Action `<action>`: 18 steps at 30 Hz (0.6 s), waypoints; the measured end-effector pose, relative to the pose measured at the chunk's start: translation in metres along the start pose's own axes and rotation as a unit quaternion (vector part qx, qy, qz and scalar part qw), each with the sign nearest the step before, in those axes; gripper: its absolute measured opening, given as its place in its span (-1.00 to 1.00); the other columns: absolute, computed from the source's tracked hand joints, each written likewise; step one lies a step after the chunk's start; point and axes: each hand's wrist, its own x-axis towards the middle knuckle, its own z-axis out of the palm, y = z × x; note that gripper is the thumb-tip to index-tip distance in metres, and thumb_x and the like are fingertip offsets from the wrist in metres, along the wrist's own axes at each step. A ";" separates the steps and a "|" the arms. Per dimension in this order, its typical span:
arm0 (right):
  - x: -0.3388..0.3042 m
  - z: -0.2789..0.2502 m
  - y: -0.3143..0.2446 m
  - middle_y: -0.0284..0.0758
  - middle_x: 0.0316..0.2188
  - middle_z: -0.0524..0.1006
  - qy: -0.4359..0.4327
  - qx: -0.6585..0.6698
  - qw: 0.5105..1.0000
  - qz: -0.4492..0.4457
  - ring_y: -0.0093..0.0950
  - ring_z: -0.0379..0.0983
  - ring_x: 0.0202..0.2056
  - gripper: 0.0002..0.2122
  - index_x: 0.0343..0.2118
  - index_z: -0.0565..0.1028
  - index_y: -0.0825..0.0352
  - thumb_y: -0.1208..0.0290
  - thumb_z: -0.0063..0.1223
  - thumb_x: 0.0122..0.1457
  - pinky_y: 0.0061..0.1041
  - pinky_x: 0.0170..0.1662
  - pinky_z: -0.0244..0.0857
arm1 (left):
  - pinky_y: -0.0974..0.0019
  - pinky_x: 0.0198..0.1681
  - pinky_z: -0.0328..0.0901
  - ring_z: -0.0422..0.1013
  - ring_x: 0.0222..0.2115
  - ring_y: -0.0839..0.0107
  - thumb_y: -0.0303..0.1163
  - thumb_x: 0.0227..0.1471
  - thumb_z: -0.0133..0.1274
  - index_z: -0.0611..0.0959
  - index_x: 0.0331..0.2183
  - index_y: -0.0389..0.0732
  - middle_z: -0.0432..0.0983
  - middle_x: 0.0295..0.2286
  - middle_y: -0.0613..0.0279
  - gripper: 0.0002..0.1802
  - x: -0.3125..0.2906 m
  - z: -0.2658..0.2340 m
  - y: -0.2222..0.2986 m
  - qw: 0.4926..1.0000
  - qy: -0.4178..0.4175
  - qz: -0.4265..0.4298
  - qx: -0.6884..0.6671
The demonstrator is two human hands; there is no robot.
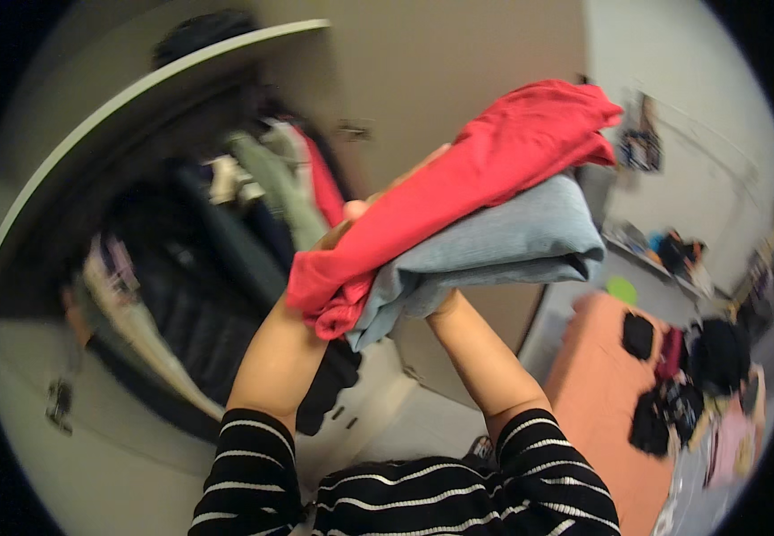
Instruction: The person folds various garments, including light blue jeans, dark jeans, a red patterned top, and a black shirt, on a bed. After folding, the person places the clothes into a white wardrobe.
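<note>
I hold up two folded garments in front of an open wardrobe. One is a bright red piece of clothing [458, 192], folded long and slanting up to the right. Against its lower side lies a folded light blue denim garment [503, 237]. My left hand [344, 230] grips the red one from its far side; only part of the thumb and fingers shows above its edge. Beneath the denim, my right hand [445, 305] supports it, its fingers mostly covered by the cloth.
Clothes hang in the wardrobe at left, among them a black puffy jacket [186, 304] and a green garment [275, 183]. A dark bag-like item [204, 36] sits on the white-edged shelf [92, 121]. At right, an orange-covered bed [592, 384] bears several clothes [717, 357].
</note>
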 end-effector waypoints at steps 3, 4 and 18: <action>0.048 0.029 0.000 -0.20 0.27 -0.19 0.060 -0.163 0.973 -0.151 -0.30 -0.34 0.28 -0.27 0.27 -0.09 0.14 -0.12 -0.23 0.10 -0.22 0.27 -0.39 | 0.19 0.06 0.08 0.13 0.01 0.29 0.34 -0.06 -0.16 0.26 0.07 -0.20 0.27 -0.02 0.13 -0.10 -0.020 -0.033 0.049 0.998 0.046 0.026 0.014; 0.074 0.035 0.012 -0.15 0.26 -0.22 0.086 -0.211 0.944 -0.240 -0.24 -0.36 0.27 -0.25 0.26 -0.08 0.13 -0.13 -0.19 0.07 -0.18 0.26 -0.40 | 0.20 0.05 0.10 0.16 -0.01 0.30 0.34 -0.06 -0.16 0.28 0.06 -0.21 0.29 -0.04 0.13 -0.11 -0.030 -0.047 0.067 0.997 0.066 0.011 0.032; 0.335 -0.001 -0.091 0.11 0.24 -0.26 0.371 -0.616 0.398 -0.570 0.17 -0.35 0.23 -0.28 0.20 0.12 -0.10 -0.09 0.08 -0.07 0.20 0.12 -0.23 | 0.33 -0.06 0.22 0.33 -0.13 0.44 0.03 -0.01 0.05 0.29 0.08 -0.17 0.38 -0.10 0.25 -0.28 -0.065 -0.207 0.197 0.811 0.318 0.018 0.492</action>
